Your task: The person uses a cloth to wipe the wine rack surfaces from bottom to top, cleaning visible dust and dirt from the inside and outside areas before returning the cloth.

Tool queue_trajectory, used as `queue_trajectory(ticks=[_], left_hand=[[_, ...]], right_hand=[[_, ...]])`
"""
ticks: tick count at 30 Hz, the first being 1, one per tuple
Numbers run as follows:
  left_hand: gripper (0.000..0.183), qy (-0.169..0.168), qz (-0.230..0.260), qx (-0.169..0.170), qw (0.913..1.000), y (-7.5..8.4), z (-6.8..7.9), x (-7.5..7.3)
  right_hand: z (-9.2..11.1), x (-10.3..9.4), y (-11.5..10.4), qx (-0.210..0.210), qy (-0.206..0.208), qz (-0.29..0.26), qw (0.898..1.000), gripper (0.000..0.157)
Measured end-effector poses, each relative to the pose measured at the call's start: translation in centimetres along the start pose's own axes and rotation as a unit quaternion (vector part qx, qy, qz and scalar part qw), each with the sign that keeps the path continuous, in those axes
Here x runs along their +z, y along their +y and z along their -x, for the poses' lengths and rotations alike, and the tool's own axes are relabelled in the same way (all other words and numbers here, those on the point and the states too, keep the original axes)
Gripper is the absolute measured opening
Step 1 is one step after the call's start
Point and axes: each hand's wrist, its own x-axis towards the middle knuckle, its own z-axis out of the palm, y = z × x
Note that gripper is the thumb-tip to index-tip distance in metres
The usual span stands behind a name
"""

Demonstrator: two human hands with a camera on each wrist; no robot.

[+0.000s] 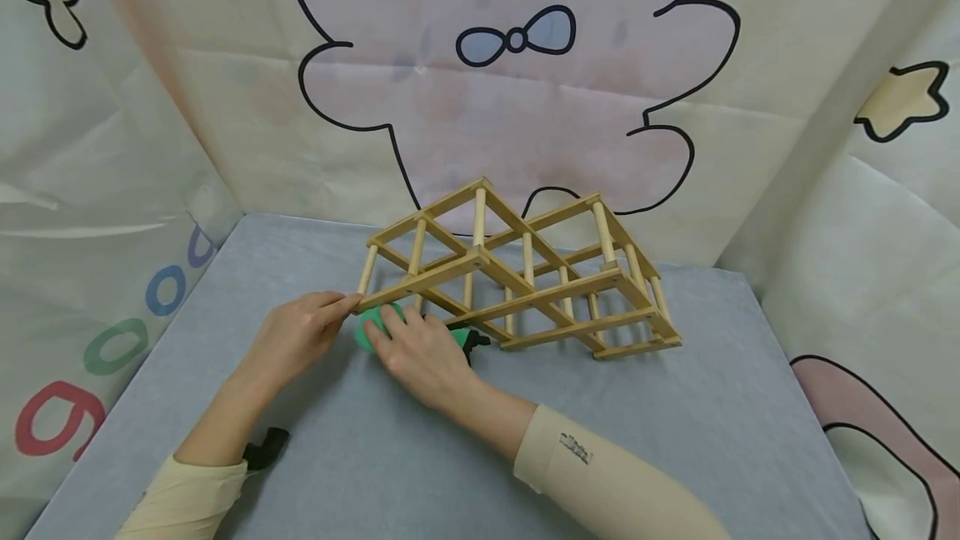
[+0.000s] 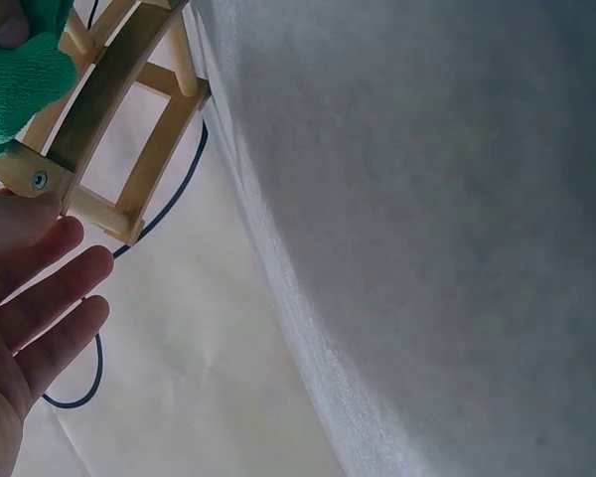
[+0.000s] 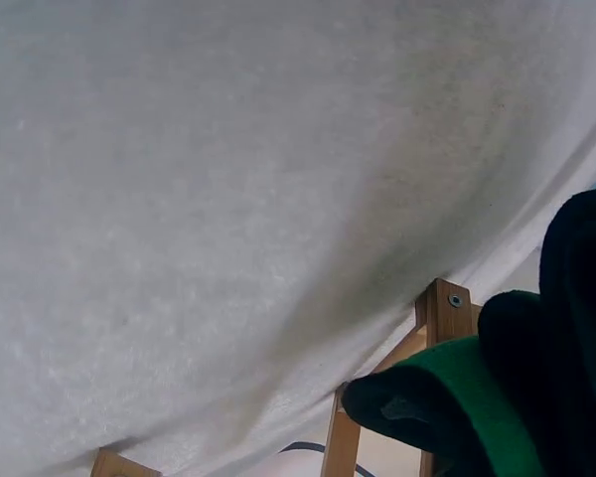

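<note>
A: Grip, left hand (image 1: 300, 332)?
B: Pinching the lattice wooden rack (image 1: 532, 299) at its near-left corner.
A: Right hand (image 1: 427, 357)?
B: Fingers curled over the green-and-black glove (image 1: 367, 333), at the rack's bar just beside the left hand.
A: Rack location?
B: On grey-blue cloth (image 1: 675, 407), ahead of both hands.

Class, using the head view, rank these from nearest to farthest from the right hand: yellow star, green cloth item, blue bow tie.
1. Green cloth item: under the fingers of the right hand.
2. Blue bow tie: drawn on the backdrop beyond the wooden rack.
3. Yellow star: on the right-side wall.
</note>
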Motion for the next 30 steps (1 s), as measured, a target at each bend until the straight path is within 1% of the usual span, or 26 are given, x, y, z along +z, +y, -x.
queue_trajectory(ticks=[3,7,14,18,23,30], left_hand=[[0.039,-0.001,0.001,-0.003,1.0,0.1,0.0,0.0],[0.039,-0.003,0.0,-0.004,1.0,0.1,-0.1,-0.1],[0.039,0.001,-0.003,-0.003,1.0,0.1,0.0,-0.1],[0.04,0.004,-0.007,-0.001,1.0,0.1,0.0,-0.1],[0.04,0.007,-0.007,0.001,0.9999,0.1,-0.1,0.0],[0.044,0.015,-0.004,0.003,0.9999,0.3,-0.2,-0.2]], right_hand=[[0.0,-0.3,0.1,0.004,0.002,-0.005,1.0,0.023],[0.0,-0.8,0.4,0.015,0.012,-0.027,0.999,0.023],[0.0,-1.6,1.0,0.038,0.045,-0.069,0.996,0.022],[0.3,-2.1,1.8,0.05,0.068,-0.068,0.994,0.024],[1.2,-3.0,2.9,0.061,0.079,-0.064,0.993,0.033],[2.3,-3.4,4.1,0.067,0.108,-0.061,0.99,0.034]])
